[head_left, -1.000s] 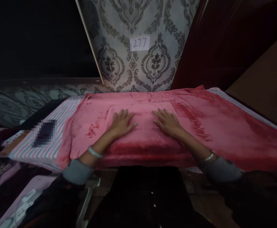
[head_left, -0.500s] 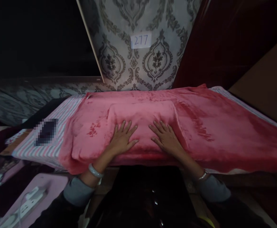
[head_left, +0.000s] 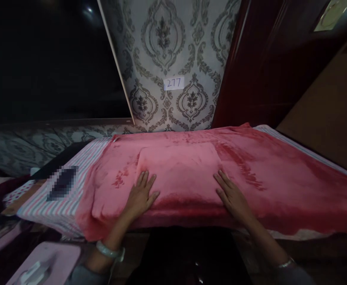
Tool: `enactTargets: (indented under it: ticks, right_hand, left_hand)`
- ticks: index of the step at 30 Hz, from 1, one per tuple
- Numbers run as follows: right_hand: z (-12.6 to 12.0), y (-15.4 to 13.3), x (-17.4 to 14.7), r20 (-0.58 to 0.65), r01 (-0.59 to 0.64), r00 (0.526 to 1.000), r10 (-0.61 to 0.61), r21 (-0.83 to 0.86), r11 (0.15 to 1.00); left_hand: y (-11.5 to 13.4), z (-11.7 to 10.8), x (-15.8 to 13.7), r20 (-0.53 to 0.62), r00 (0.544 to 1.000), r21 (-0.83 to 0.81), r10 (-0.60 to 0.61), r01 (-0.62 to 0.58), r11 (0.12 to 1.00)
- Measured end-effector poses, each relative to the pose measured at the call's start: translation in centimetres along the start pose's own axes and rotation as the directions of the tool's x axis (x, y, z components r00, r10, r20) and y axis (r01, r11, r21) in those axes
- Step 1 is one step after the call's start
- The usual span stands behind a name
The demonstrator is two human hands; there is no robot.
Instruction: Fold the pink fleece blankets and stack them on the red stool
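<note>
A plush pink-red cloth, like a blanket [head_left: 280,178], is spread over the table. On it, in the middle, lies a flat folded piece of the same plush fabric [head_left: 182,170]. My left hand [head_left: 140,194] rests at the left side of the folded piece, palm down with fingers stretched. At its right side lies my right hand [head_left: 232,196], also flat with fingers extended. Nothing is held in either hand. The palms' undersides are hidden.
A striped cloth [head_left: 60,213] shows under the blanket, with a pixelated dark object [head_left: 63,183] on it. A large dark screen [head_left: 48,63] stands at back left. A paper marked 277 [head_left: 174,83] is on the wall. A power strip [head_left: 35,273] lies at lower left.
My hands have moved apart, from the middle of the folded piece out to its left and right sides. Its surface looks flatter. The camera view has tilted upward.
</note>
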State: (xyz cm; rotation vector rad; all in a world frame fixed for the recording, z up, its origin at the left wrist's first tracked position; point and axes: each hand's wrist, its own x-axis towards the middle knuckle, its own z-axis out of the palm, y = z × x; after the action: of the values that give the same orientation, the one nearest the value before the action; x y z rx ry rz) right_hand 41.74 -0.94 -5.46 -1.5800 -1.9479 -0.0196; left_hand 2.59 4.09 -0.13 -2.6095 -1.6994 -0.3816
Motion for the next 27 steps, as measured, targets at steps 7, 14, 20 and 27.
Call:
enactTargets:
  ticks: [7,14,20,27]
  right_hand:
    - [-1.3,-2.0,1.4,-0.102,-0.008,0.995,-0.009,-0.17,0.985]
    - [0.4,-9.2,2.9,0.12,0.199,0.977,-0.176,-0.223,0.954]
    - [1.3,-8.4,2.0,0.249,0.19,0.958,-0.144,-0.173,0.966]
    - [-2.2,-9.4,9.7,0.308,0.239,0.924,-0.225,-0.007,0.971]
  left_hand:
    - [1.7,-2.3,0.6,-0.092,0.994,0.078,0.06,-0.053,0.996]
    - [9.5,0.5,-0.7,-0.126,0.935,0.114,0.331,-0.317,0.941]
    - [9.9,2.2,-1.8,-0.058,0.949,0.082,0.308,-0.303,0.949]
    - [9.3,-1.4,0.6,-0.08,0.974,-0.05,0.213,-0.217,0.975]
